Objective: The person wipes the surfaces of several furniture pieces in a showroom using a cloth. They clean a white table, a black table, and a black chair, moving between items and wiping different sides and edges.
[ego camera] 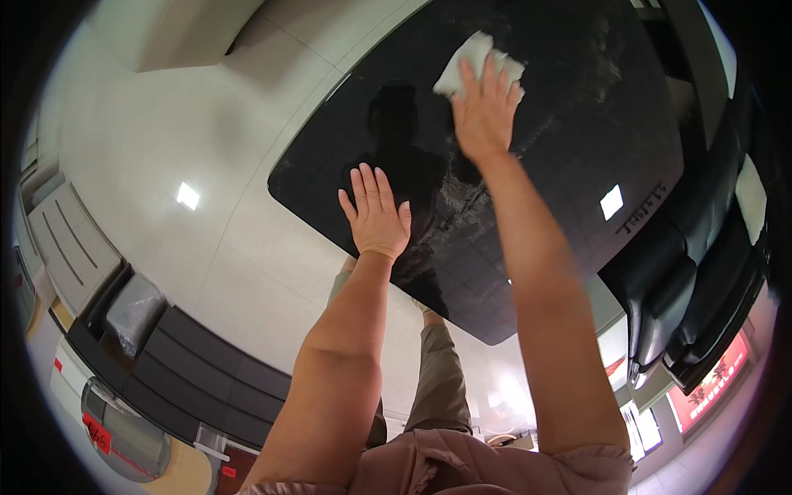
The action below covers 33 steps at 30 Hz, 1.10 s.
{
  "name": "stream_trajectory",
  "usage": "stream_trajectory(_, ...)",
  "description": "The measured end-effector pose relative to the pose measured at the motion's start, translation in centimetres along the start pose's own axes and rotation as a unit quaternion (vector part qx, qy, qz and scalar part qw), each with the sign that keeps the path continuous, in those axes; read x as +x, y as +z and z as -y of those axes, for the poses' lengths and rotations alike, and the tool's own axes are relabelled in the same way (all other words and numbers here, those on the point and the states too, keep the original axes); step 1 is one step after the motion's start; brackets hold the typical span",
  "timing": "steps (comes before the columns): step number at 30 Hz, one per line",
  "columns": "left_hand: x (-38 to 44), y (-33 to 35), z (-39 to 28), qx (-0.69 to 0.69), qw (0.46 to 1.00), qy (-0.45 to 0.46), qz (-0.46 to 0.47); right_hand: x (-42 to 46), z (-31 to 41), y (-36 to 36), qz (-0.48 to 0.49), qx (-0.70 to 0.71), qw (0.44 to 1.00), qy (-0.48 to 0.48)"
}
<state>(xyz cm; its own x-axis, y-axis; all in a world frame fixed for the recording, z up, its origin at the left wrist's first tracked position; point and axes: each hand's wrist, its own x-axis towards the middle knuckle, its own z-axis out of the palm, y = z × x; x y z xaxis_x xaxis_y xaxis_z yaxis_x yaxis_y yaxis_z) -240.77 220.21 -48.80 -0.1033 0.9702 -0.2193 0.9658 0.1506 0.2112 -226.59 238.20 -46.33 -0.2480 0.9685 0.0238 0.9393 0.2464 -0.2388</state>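
Observation:
A glossy black tabletop [557, 179] with pale, marble-like streaks lies before me. My right hand [486, 114] presses a crumpled white cloth [455, 71] flat on its far part, the fingers spread over the cloth. Nearer to me, my left hand [377, 213] rests palm down near the table's left edge, fingers apart, with nothing in it. The cloth sticks out to the left of the right hand's fingers and past their tips. Some of it is hidden under that hand.
Black leather seating [668, 297] stands close by the table's right side. Pale floor tiles [154, 136] extend to the left. A dark slatted unit [192, 365] with a plastic-wrapped item [136, 306] is at lower left. A pale piece of furniture [192, 37] stands beyond the table at upper left.

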Motion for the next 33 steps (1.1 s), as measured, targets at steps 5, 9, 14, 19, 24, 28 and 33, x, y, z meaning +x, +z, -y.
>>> stream_trajectory(5,0.2,0.1,-0.2,-0.005,1.0,0.003,0.021,6.7,-1.4,3.6,-0.025,-0.064,0.996,0.056)
stream_trajectory(9,0.0,0.3,0.1,-0.008,0.999,-0.009,0.033,6.2,6.6,4.6,0.046,-0.036,0.995,-0.085)
stream_trajectory(14,0.3,0.2,0.3,0.041,0.984,-0.013,0.17,2.0,14.5,5.5,0.157,0.038,0.954,-0.253)
stream_trajectory(19,0.3,0.2,0.0,0.049,0.984,-0.046,0.163,2.0,12.4,5.1,0.124,0.079,0.948,-0.282)
stream_trajectory(24,0.2,0.5,-0.1,0.026,1.0,0.007,0.005,3.8,3.2,3.6,0.019,0.028,0.988,-0.148)
stream_trajectory(28,0.2,0.5,0.0,0.046,0.999,0.011,0.001,3.2,-4.1,2.3,-0.016,-0.024,0.998,-0.056)
stream_trajectory(33,0.3,0.5,-0.1,0.066,0.997,0.026,-0.02,0.6,-14.8,1.1,-0.057,-0.092,0.994,0.034)
